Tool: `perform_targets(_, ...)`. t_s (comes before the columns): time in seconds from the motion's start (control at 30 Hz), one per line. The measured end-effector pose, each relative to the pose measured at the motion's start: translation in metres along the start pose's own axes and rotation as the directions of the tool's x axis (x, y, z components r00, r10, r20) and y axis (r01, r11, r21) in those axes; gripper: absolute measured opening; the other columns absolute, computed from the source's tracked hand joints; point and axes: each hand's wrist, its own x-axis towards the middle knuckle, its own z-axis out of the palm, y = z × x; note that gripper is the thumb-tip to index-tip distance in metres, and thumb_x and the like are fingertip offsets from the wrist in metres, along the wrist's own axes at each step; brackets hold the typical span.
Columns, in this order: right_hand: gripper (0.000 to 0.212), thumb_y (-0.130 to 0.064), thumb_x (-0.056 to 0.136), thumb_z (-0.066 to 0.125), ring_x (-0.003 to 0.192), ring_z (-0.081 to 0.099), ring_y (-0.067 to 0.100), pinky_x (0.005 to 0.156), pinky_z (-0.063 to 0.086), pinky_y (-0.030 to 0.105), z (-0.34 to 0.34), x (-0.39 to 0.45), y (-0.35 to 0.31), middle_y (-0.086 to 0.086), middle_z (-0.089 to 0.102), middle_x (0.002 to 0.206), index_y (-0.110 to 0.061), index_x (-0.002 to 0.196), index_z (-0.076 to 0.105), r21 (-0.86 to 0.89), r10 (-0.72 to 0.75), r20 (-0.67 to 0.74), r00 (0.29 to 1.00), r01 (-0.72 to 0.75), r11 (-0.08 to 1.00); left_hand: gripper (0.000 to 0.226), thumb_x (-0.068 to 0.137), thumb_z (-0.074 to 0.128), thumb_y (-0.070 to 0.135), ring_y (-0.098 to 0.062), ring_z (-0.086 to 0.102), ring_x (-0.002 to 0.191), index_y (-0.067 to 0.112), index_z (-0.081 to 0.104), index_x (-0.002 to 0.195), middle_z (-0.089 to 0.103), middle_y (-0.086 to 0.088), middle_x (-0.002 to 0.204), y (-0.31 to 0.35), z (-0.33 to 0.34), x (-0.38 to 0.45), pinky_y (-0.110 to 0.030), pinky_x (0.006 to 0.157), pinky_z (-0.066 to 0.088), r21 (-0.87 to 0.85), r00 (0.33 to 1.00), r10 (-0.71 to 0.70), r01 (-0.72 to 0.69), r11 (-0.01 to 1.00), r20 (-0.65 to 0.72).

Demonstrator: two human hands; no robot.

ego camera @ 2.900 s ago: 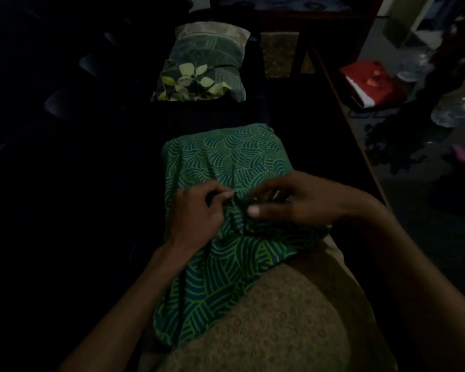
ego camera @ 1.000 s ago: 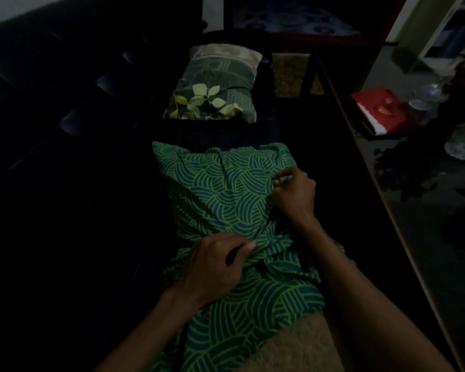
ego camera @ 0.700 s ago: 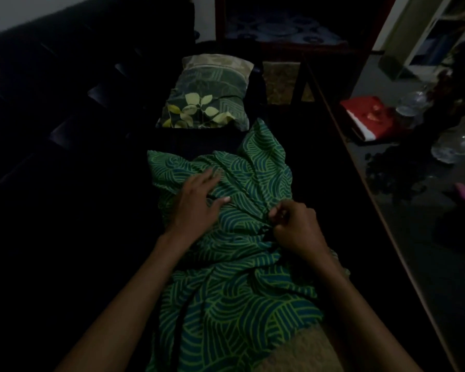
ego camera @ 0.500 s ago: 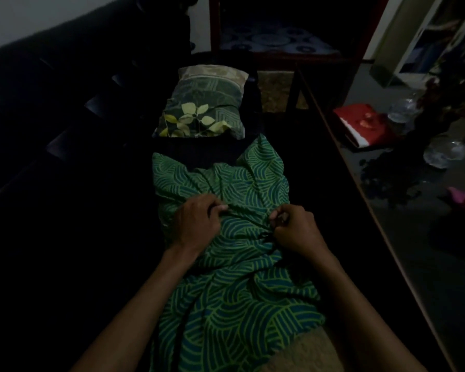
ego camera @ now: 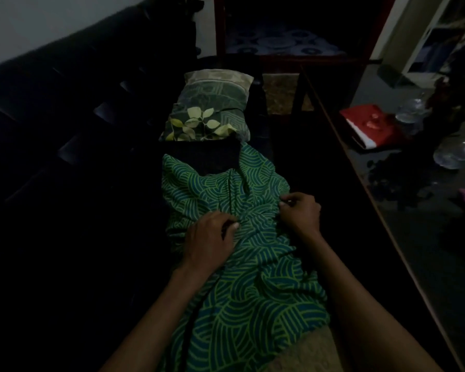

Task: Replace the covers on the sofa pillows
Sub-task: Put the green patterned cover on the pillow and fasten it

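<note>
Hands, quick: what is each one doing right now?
Left hand: fingers curled, pinching the green cover.
Right hand: fingers curled, gripping the same cover.

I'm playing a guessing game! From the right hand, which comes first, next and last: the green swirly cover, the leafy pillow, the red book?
From the right hand:
1. Green swirly cover, pinched in that hand.
2. Leafy pillow, farther along the dark sofa, ahead and to the left.
3. Red book, off to the right, on the floor.

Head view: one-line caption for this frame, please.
Both hands, left and right, grip the green patterned cover on the dark sofa.
</note>
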Motion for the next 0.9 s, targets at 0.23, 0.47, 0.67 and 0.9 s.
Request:
perform_targets(0.23, 0.011, -0.020, 0.089, 0.070, 0.074, 0.071, 0.008, 0.082, 0.062, 0.034, -0.021, -0.034, 0.022, -0.010, 0.073, 0.080, -0.020, 0.081, 0.078, 0.038, 0.052, 0.067, 0.996, -0.054, 0.998, 0.052, 0.098, 0.050, 0.054, -0.021, 0.040, 0.139, 0.028, 0.052, 0.143, 0.047, 0.002, 0.149, 0.022, 0.008, 0.043, -0.049, 0.116, 0.030, -0.072, 0.992, -0.043, 0.052, 0.996, 0.119)
perform_targets(0.47, 0.018, -0.026, 0.095, 0.059, 0.072, 0.067, 0.016, 0.074, 0.056, 0.035, -0.027, 0.011, 0.024, -0.001, 0.072, 0.075, -0.020, 0.089, 0.075, 0.168, 0.148, 0.067, 0.987, -0.158, 0.973, 0.063, 0.097, 0.025, 0.062, -0.015, 0.008, 0.154, 0.036, 0.037, 0.153, 0.018, 0.007, 0.166, 0.016, 0.050, 0.035, -0.048, 0.124, -0.001, 0.102, 0.954, -0.033, 0.003, 0.995, 0.297)
perform_targets(0.67, 0.038, -0.052, 0.090, 0.068, 0.101, 0.067, 0.018, 0.097, 0.055, 0.039, 0.003, 0.079, 0.027, -0.003, 0.072, 0.110, -0.025, 0.116, 0.074, 0.307, 0.224, 0.066, 0.972, -0.233, 0.923, 0.064, 0.094, 0.025, 0.065, -0.017, 0.029, 0.145, 0.038, 0.042, 0.149, 0.035, 0.009, 0.159, 0.013, 0.040, 0.052, -0.044, 0.121, 0.016, 0.129, 0.946, -0.033, -0.009, 0.992, 0.322)
perform_targets(0.9, 0.011, -0.033, 0.092, 0.074, 0.069, 0.068, 0.012, 0.068, 0.056, 0.026, 0.038, 0.111, 0.046, -0.005, 0.071, 0.075, -0.024, 0.087, 0.079, 0.386, 0.336, 0.000, 0.942, -0.310, 0.869, 0.049, 0.097, 0.039, 0.055, -0.019, 0.063, 0.111, 0.026, 0.062, 0.129, 0.067, 0.003, 0.124, -0.012, 0.038, 0.123, -0.046, 0.097, 0.050, -0.034, 0.978, -0.060, 0.068, 0.997, 0.199)
